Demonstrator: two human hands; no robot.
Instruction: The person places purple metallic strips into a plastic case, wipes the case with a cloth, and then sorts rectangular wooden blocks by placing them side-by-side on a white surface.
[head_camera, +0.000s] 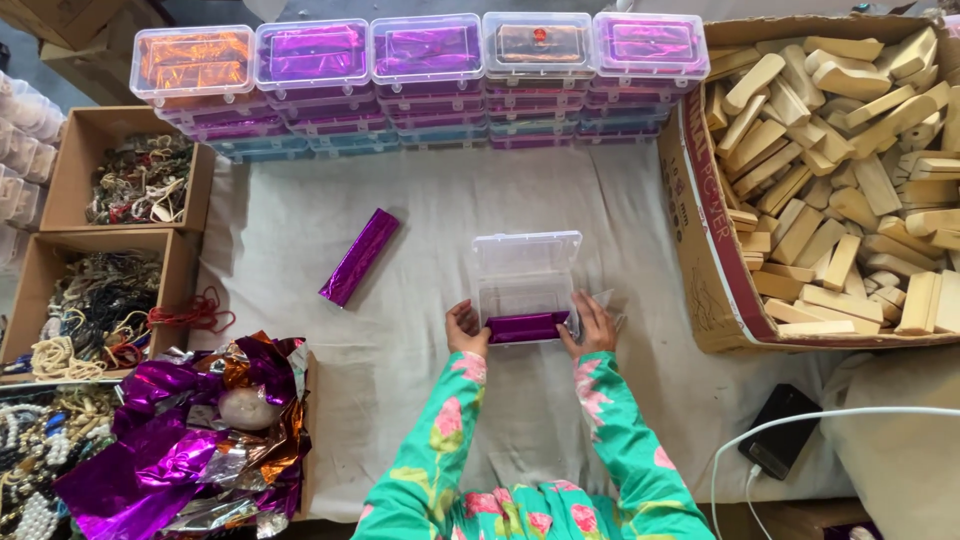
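Observation:
A clear plastic box (526, 266) lies open on the white cloth in front of me, its lid tipped back. My left hand (465, 328) and my right hand (595, 326) hold the two ends of a purple foil-wrapped bar (527, 326) at the box's near edge. A small clear plastic piece lies under my right hand. A second purple foil-wrapped bar (359, 256) lies loose on the cloth to the left, apart from both hands.
Stacks of closed clear boxes (425, 60) with foil-wrapped bars line the far edge. A big cardboard box of bare wooden blocks (850, 170) stands right. Left are cardboard trays of beads and cords (140, 180), crumpled foil sheets (190, 440). A phone on a white cable (780, 430) lies near right.

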